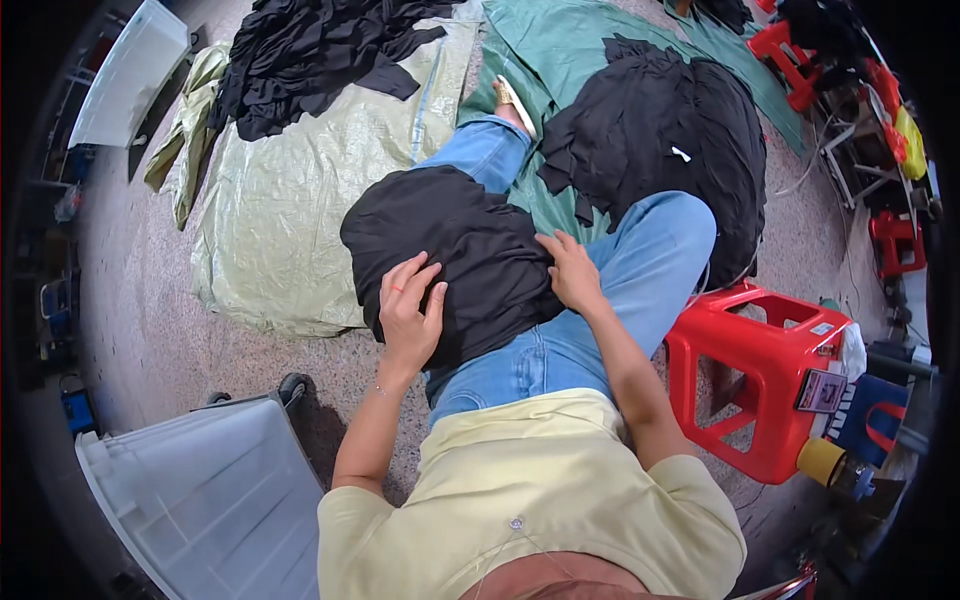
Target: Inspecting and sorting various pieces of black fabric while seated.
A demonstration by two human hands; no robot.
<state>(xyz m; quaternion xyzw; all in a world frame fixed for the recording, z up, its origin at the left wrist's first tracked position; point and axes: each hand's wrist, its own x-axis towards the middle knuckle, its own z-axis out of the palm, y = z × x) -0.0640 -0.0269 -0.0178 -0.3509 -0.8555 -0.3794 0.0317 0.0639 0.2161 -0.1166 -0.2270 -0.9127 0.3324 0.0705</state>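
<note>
Black fabric (465,255), perhaps a garment, lies bunched across my lap and over my left thigh. My left hand (407,312) rests on its near left part, fingers spread and slightly curled, with a thin red ring on one finger. At the cloth's right edge, my right hand (572,270) lies with its fingers stretched over the fabric. Neither hand grips the cloth. Part of the fabric's underside is hidden against my jeans (640,255).
Heaps of black cloth lie ahead, one pile (325,60) on a pale woven sheet (290,220), another pile (665,130) on a green sheet (540,50). A red plastic stool (760,360) stands close on my right. A white wheeled bin (220,490) is at near left, another bin (135,75) far left.
</note>
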